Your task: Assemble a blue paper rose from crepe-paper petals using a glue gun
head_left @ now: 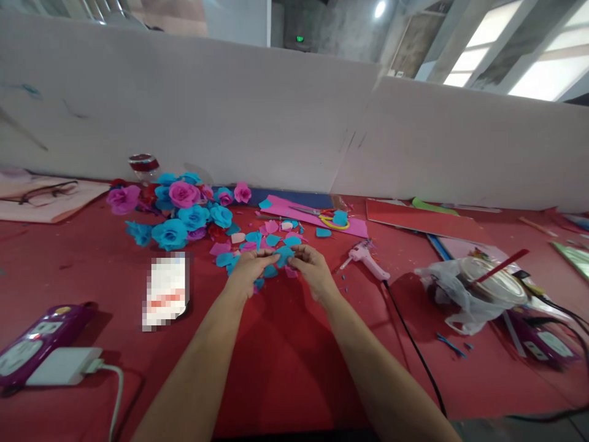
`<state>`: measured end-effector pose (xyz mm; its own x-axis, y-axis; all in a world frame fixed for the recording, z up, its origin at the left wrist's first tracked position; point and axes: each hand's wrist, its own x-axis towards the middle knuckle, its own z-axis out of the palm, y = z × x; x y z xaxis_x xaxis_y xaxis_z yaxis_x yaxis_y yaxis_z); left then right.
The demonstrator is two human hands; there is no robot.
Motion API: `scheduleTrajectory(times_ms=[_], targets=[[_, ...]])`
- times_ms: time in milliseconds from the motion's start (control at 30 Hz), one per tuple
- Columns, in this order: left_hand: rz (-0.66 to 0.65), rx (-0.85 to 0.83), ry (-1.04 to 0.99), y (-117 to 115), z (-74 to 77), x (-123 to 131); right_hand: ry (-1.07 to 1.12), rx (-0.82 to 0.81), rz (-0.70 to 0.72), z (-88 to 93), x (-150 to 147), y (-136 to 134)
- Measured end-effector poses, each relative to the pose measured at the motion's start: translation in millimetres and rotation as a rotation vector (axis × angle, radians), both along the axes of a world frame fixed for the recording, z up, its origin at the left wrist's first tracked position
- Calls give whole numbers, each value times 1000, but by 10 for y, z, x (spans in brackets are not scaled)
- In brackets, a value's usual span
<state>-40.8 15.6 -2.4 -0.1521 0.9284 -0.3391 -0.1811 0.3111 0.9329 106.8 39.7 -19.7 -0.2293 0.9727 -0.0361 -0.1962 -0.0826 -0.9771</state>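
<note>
A blue petal [284,255] is being pinched at opposite edges by the nearly closed left hand [249,270] and right hand [311,266] (presumably for steadiness), near scattered petals [224,259].

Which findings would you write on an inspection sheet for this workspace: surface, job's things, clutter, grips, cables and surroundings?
Surface: red tabletop, scattered with scraps.
Job's things: small blue paper petal between both grips; blue, pink and red paper roses grouped at left; pink plastic glue gun at right; yellow-handled scissors on a flat pink sheet.
Clutter: loose blue and pink petals nearby; translucent white plastic bag; pixelated white object, unidentifiable.
Grips: bare left grip and right grip pinch the small petal.
Cables: black cable from the glue gun; white cable from a white charger block.
Surroundings: off-white partition behind; green lit sign beyond.
</note>
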Motion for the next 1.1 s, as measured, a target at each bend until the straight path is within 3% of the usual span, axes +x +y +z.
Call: scheduleTrajectory(times_ms=[400,733,933,1100], targets=[[70,73,0,41,-99,-32,61,-68,7,61,-22,-47],[68,45,59,12,-36,-66,18,-55,-4,44,-3,-13],[-1,84,94,5,-40,-8,13,-25,22,55,1,-21],[72,90,70,14,-65,9,46,-36,-31,45,-2,-18]])
